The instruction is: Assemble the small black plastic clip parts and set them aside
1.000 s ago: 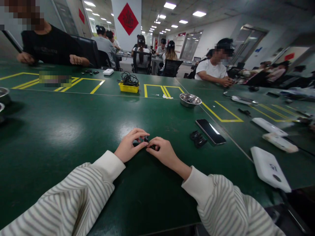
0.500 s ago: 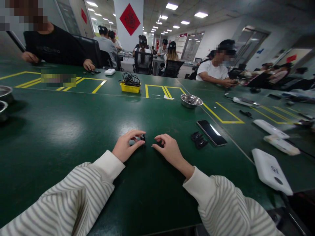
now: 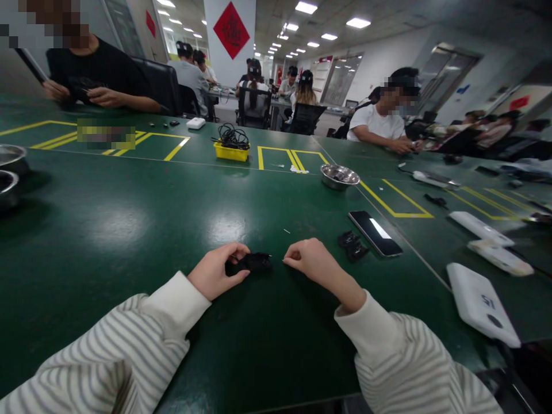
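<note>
A green table marked with yellow tape fills the foreground of a bright workroom, with people seated at other desks behind. At the far left, two metal bowls are cut by the picture's edge; beyond them a person in a black top sits across the table. Next comes a small white box, then a yellow tray heaped with black cable. Nearer, the left hand curls its thumb and fingers around the left end of a small black part, gripping it low over the table, its right end exposed. A thin pale sliver lies just beyond. The right hand, just beside the part but apart from it, has thumb and forefinger pressed together; anything between them is too small to tell. To its right are two black pieces, a phone lying near them, a metal bowl farther back, and several white devices.
</note>
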`<state>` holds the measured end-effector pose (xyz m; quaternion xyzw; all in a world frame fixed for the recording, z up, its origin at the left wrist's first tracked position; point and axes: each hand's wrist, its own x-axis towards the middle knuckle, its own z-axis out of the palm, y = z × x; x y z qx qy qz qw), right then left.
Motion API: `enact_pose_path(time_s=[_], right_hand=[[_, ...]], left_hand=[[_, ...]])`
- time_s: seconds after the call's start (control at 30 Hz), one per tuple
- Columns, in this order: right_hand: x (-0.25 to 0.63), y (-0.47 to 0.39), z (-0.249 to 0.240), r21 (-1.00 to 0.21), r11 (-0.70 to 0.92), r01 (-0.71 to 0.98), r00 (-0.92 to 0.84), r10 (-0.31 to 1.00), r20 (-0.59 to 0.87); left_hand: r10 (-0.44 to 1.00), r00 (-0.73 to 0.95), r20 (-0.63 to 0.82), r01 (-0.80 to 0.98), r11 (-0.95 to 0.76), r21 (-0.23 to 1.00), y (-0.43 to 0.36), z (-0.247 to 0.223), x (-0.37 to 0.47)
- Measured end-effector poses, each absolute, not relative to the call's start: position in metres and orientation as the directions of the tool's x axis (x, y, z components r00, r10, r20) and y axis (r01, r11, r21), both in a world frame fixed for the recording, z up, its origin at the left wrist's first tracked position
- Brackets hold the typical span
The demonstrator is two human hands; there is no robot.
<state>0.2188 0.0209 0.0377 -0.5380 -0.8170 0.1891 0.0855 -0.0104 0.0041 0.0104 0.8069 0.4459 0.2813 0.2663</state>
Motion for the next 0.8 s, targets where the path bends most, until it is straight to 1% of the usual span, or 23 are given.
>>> enact_pose_path(time_s=[0.1,0.17,0.23,0.37,0.47,0.63,0.8], right_hand=[[0.223,0.018,0.040,-0.373,0.296,0.879,-0.380,0.908,-0.176],[0.224,0.017,0.039,-0.367,0.300,0.881,-0.380,0.910,-0.168],[0.222,0.015,0.038,-0.422,0.327,0.845,-0.400,0.911,-0.096],[0.210,0.011,0.034,-0.611,0.419,0.671,-0.436,0.890,0.132],[0.197,0.007,0.028,-0.664,0.476,0.577,-0.430,0.868,0.248],[0.185,0.002,0.017,-0.691,0.501,0.521,-0.471,0.844,0.257],[0.184,0.002,0.015,-0.656,0.533,0.534,-0.472,0.832,0.291]], left_hand=[[0.831,0.506,0.230,0.593,-0.529,0.608,0.004,0.010,-0.010],[0.802,0.551,0.232,0.590,-0.570,0.571,0.004,0.010,-0.009],[0.778,0.587,0.224,0.581,-0.598,0.552,0.004,0.010,-0.009],[0.753,0.623,0.212,0.553,-0.616,0.560,0.006,0.009,-0.008],[0.740,0.639,0.211,0.533,-0.624,0.572,0.006,0.009,-0.008],[0.741,0.644,0.189,0.540,-0.616,0.573,0.006,0.009,-0.007],[0.737,0.645,0.200,0.538,-0.624,0.566,0.006,0.009,-0.006]])
